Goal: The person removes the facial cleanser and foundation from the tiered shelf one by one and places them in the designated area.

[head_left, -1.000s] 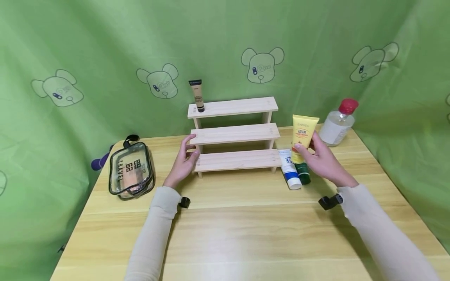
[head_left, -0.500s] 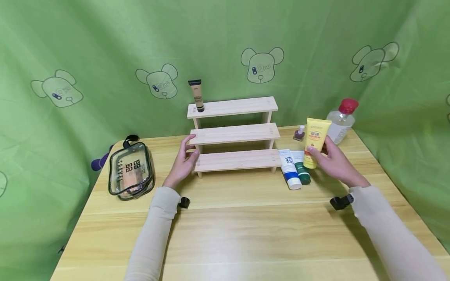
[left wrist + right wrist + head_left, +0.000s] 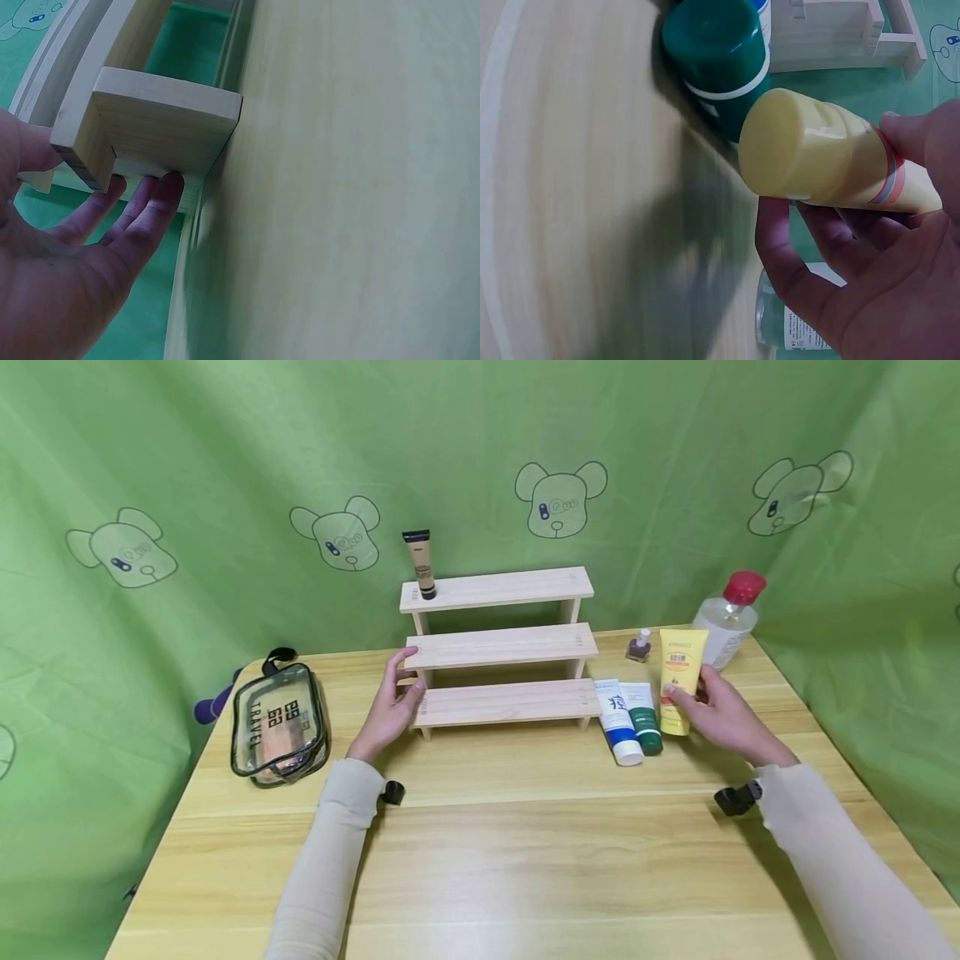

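My right hand [image 3: 723, 710] holds a yellow squeeze tube [image 3: 681, 672] upright, cap end down, thumb on its front and fingers behind. In the right wrist view the tube's yellow cap [image 3: 772, 142] hangs close to a green-capped tube [image 3: 716, 45]. My left hand [image 3: 388, 706] grips the left end of a three-step wooden shelf [image 3: 502, 645]. Seen from the left wrist, its thumb [image 3: 37, 146] lies at the board's edge while the fingertips touch the end panel [image 3: 169, 124]. A beige tube with a black cap [image 3: 423, 568] stands on the top step's left end.
Right of the shelf lie a white-and-blue tube [image 3: 618, 722] and a green-and-white tube [image 3: 642, 718]. Behind them stand a small nail polish bottle [image 3: 638, 648] and a clear bottle with a red cap [image 3: 723, 627]. A transparent travel pouch [image 3: 281, 722] lies at left, by the green curtain [image 3: 465, 452].
My right hand has carried the yellow tube rightward and lower, away from over the lying tubes, uncovering the nail polish bottle. My left hand stays on the shelf.
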`<state>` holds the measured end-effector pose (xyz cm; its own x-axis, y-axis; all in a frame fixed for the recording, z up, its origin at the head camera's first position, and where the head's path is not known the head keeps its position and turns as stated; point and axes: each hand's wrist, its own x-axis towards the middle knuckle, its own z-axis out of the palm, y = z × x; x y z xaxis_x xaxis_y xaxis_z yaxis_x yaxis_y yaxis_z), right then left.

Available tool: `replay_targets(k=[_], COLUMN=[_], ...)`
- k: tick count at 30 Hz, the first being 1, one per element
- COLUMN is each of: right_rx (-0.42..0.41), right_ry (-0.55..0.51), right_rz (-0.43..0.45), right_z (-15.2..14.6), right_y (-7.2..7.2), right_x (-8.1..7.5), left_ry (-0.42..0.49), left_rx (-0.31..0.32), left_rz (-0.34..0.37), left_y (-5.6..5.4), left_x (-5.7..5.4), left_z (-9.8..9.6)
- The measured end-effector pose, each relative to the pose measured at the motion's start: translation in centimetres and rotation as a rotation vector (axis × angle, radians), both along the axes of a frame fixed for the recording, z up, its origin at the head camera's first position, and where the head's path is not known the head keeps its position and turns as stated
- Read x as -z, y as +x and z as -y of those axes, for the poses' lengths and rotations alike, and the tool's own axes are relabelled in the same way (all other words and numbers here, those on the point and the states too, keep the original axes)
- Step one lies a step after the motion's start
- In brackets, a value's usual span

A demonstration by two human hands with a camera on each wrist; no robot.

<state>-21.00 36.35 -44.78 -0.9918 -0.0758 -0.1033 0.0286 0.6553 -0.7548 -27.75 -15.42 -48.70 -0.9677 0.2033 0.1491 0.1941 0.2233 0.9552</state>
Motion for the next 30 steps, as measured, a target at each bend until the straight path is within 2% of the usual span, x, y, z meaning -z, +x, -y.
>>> replay_targets(k=[8, 18, 30], right_rx=[-0.032, -0.011, 0.009], right_ry=[0.01, 0.08, 0.132], right_rz=[0.038, 0.124, 0.11], right_z=[-0.5, -1.0, -0.9], right_y=[0.3, 0.1, -0.2], right_x=[0.6, 0.7, 1.3], left_ry=[-0.008, -0.007, -0.003], left_rx=[0.007, 0.0, -0.002], left_rz=[0.006, 0.001, -0.006], left_y=[-0.1, 0.0, -0.1], left_x=[0.2, 0.2, 0.1], left_z=[0.1, 0.0, 0.0])
